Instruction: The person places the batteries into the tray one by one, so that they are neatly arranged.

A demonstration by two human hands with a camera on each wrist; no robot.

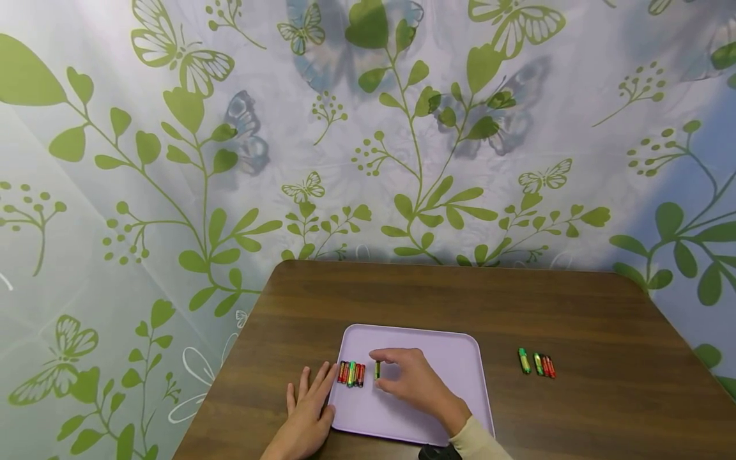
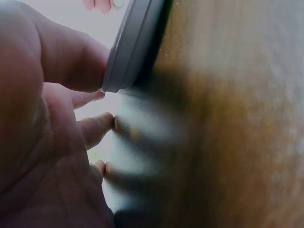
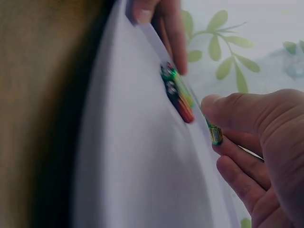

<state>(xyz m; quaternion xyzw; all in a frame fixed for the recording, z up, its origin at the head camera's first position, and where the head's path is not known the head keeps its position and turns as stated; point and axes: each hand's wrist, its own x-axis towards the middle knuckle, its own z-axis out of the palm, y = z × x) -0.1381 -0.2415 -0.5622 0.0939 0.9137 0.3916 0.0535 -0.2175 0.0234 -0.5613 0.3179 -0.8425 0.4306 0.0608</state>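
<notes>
A lilac tray (image 1: 368, 416) lies on the table with several red and green batteries (image 1: 351, 374) side by side near its left edge. Over the tray, just right of that row, my right hand (image 1: 418, 386) pinches a green battery (image 1: 377, 370) between thumb and fingers. The right wrist view shows the same green battery (image 3: 215, 134) partly covered by the thumb. My left hand (image 1: 307, 415) lies at the tray's left side, fingers extended. In the left wrist view its thumb (image 2: 78, 59) touches the tray's rim (image 2: 130, 52).
To the right of the tray, on the brown wooden table (image 1: 604, 409), lie a single green battery (image 1: 524, 361) and, close by, a green battery (image 1: 538, 364) beside two red batteries (image 1: 549, 367). A patterned curtain (image 1: 345, 160) hangs behind the table. A dark object (image 1: 438, 453) shows at the tray's front edge.
</notes>
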